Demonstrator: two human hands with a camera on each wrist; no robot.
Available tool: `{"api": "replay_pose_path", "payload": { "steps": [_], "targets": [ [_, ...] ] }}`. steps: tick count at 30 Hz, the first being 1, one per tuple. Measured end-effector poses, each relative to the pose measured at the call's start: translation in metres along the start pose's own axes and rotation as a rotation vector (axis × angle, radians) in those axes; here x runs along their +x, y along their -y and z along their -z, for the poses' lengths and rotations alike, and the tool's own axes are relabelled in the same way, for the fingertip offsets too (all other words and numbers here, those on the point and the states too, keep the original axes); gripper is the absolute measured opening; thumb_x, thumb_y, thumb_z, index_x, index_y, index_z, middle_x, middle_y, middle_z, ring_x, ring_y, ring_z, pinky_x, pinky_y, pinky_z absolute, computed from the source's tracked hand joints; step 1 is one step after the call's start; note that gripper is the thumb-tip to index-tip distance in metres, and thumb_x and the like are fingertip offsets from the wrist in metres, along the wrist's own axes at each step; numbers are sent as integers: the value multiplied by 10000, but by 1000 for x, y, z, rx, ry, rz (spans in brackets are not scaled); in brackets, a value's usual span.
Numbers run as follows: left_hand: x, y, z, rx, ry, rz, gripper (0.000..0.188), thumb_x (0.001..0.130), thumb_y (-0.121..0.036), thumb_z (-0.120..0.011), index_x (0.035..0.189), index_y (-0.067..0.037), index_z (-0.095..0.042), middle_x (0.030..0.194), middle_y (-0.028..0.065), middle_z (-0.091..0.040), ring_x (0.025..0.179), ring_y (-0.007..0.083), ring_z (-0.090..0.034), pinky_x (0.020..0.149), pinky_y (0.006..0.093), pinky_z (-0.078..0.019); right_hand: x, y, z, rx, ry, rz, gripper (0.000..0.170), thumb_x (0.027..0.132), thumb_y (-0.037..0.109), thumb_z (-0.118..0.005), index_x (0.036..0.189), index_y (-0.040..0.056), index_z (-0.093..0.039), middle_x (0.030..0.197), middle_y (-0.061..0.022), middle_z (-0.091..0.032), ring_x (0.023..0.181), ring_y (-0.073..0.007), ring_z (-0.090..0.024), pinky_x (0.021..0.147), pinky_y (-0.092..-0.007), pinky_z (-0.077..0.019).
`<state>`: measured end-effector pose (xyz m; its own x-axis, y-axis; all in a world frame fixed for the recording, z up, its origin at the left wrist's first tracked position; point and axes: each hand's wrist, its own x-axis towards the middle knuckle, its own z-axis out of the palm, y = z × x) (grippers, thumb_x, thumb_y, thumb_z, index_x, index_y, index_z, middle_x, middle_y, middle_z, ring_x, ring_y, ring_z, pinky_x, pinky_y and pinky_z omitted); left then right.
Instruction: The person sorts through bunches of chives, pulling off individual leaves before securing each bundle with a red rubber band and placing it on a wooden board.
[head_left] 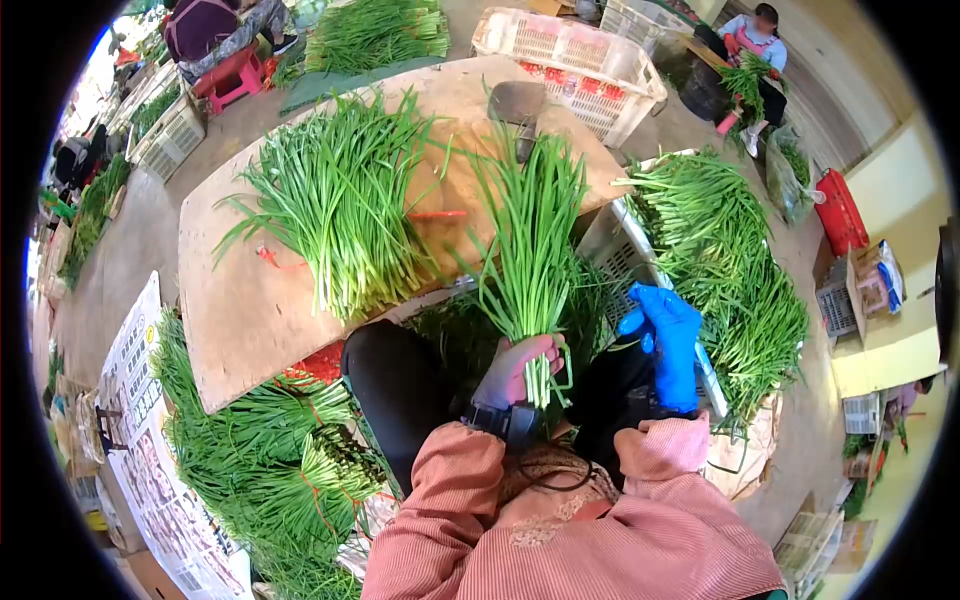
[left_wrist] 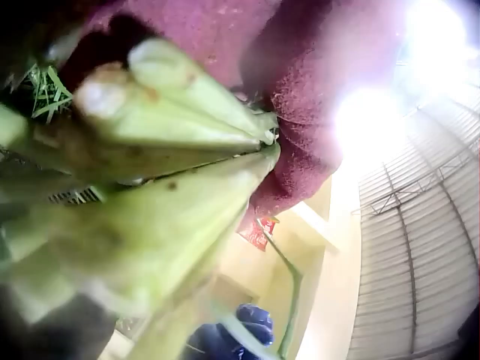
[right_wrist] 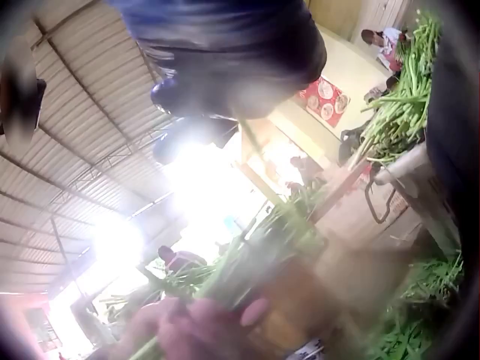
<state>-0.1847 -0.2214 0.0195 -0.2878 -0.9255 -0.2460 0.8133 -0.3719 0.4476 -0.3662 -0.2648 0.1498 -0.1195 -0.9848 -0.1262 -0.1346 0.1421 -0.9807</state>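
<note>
Bright light, soft wrist views

In the head view, even light covers the worktop point(head_left: 245, 320); white glare bleaches the background well beyond its left edge, and shadow gathers under its near edge. Black corners enclose bent, stretched surroundings. From the left wrist, stalks point(left_wrist: 142, 240) near the lens are out of focus and glare burns out the upper right. The right-wrist view is hazy, bright-centred, its lower foreground blurred.

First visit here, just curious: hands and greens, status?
Left hand grips greens by the stems. Right hand, gloved, alongside; grip unclear. No obvious obstruction; pile lies on board ahead.
</note>
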Motion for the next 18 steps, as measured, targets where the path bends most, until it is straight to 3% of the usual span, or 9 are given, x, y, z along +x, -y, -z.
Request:
{"api": "replay_pose_path", "payload": {
  "steps": [5,7,9,10,11,13,14,16,18],
  "targets": [
    [-1,-4,11,-100,174,41,487,852,-106,-548,1313,-53,-403,984,48,-597,791,119,-584,735,294,-524,21,-6,-17,-156,249,-51,263,841,193,-608,1037,19,-637,733,-36,-680,425,-18,-420,364,-174,-290],
    [-1,-1,18,-112,140,90,483,859,-107,-545,1316,-55,-399,985,47,-599,815,128,-589,763,308,-522,28,-18,-33,-167,335,-24,373,817,250,-647,1104,15,-609,801,-54,-683,486,-46,-491,387,-197,-348],
    [2,5,30,-169,119,199,460,874,-101,-536,1311,-53,-400,1035,67,-601,881,164,-600,839,359,-507,28,-25,-54,-333,369,33,478,768,295,-700,1138,14,-587,874,-82,-677,549,-89,-545,436,-236,-420],
    [2,9,32,-157,76,230,457,873,-102,-538,1306,-50,-403,1062,82,-596,898,178,-598,853,374,-500,30,-26,-62,-511,396,-53,533,731,324,-732,1138,14,-582,888,-105,-669,577,-130,-571,480,-271,-459],
    [3,13,35,-144,32,261,453,872,-102,-541,1301,-46,-406,1090,98,-591,915,192,-597,867,390,-493,39,-48,-66,-569,438,91,533,727,346,-735,1115,9,-594,869,-113,-666,571,-131,-573,470,-274,-452],
    [2,7,32,-144,86,261,457,868,-116,-545,1296,-40,-405,1143,122,-570,938,214,-593,890,409,-477,33,-44,-73,-380,442,-206,512,741,371,-721,1077,1,-609,860,-113,-671,563,-127,-574,450,-273,-442],
    [0,7,31,-199,73,263,472,861,-121,-551,1301,-44,-401,1145,120,-566,941,212,-590,897,411,-470,33,-42,-74,-379,449,-212,512,741,371,-721,1077,1,-609,860,-113,-671,563,-127,-574,450,-273,-442],
    [-6,6,29,-236,43,249,513,842,-129,-564,1319,-59,-388,1109,97,-567,924,186,-582,901,403,-461,32,-40,-69,-378,405,-128,397,761,335,-710,947,-9,-644,619,-19,-553,447,-72,-469,399,-243,-394],
    [-6,5,28,-241,47,240,515,842,-127,-563,1322,-63,-387,1076,85,-571,905,172,-580,890,396,-465,41,-48,-58,-161,289,-23,318,831,306,-633,970,21,-664,676,-24,-634,409,-35,-414,380,-204,-348]
  ]
}}
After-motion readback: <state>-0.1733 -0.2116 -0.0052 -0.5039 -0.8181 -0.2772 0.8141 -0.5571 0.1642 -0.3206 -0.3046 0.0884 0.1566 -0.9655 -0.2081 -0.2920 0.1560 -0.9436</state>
